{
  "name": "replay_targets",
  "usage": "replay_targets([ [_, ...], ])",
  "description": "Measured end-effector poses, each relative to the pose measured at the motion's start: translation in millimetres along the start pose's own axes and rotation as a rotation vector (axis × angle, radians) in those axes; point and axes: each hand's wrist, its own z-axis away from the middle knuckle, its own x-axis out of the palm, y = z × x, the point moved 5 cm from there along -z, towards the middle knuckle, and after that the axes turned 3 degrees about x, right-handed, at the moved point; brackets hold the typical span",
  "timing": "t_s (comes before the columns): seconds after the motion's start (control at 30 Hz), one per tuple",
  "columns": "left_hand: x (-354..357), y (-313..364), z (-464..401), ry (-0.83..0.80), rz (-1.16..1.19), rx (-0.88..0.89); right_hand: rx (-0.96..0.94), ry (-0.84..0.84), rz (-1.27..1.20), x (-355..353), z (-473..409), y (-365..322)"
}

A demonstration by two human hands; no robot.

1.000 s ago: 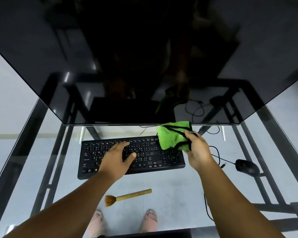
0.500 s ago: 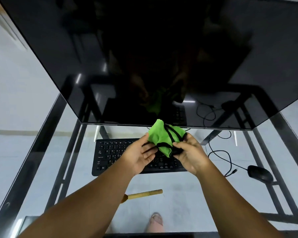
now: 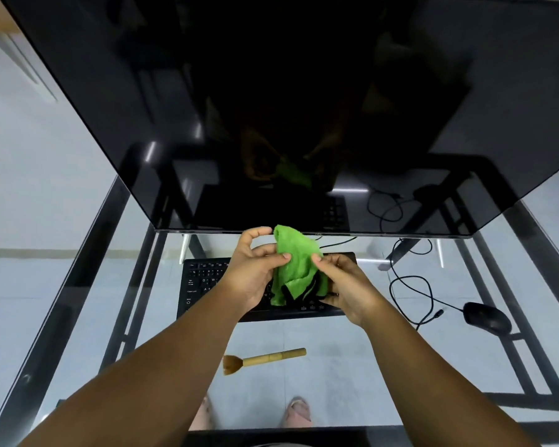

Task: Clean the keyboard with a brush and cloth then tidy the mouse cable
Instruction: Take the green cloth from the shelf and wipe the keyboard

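Observation:
A green cloth (image 3: pixel 296 258) with black trim hangs above the black keyboard (image 3: pixel 204 282), held between both hands. My left hand (image 3: pixel 252 269) pinches its left side with thumb and fingers. Gripping the right side and lower black edge is my right hand (image 3: pixel 342 285). The hands and cloth hide the keyboard's middle and right part. A wooden brush (image 3: pixel 262 359) lies on the glass table near the front, bristles to the left. The black mouse (image 3: pixel 487 317) sits at the right, its cable (image 3: pixel 410 285) looping loosely behind it.
A large dark monitor (image 3: pixel 288 108) leans over the back of the glass table (image 3: pixel 352 375), close above the hands. The table's black frame bars (image 3: pixel 530 366) show through the glass. My feet are visible below the front edge.
My left hand left the keyboard and came up to the cloth. Both hands now hold it, and it has been pulled more open and upright between them.

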Motion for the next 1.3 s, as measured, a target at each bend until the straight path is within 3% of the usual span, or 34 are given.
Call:
replay_targets([
  [0.13, 1, 5, 2, -0.042, -0.084, -0.017, -0.023, -0.015, 0.073, 3, -2, -1],
  [0.43, -14, -1, 11, 0.047, -0.037, -0.095, -0.115, -0.152, 0.015, 8, 2, -3],
  [0.6, -26, -17, 26, 0.016, -0.173, -0.161, -0.185, -0.161, 0.114, 14, 4, 7],
  [0.8, -68, -23, 48, 0.057, -0.294, -0.164, 0.019, -0.199, 0.177, 38, 9, 45],
  [0.93, -102, -21, 61, 0.077, -0.306, -0.171, -0.093, -0.117, 0.572, 56, 8, 70],
  [1.13, -138, -20, 78, 0.132, -0.204, -0.182, -0.345, -0.191, 1.213, 88, 22, 107],
  [1.3, -149, -29, 92, 0.152, -0.165, -0.227, -0.298, -0.042, 1.307, 86, 31, 117],
])
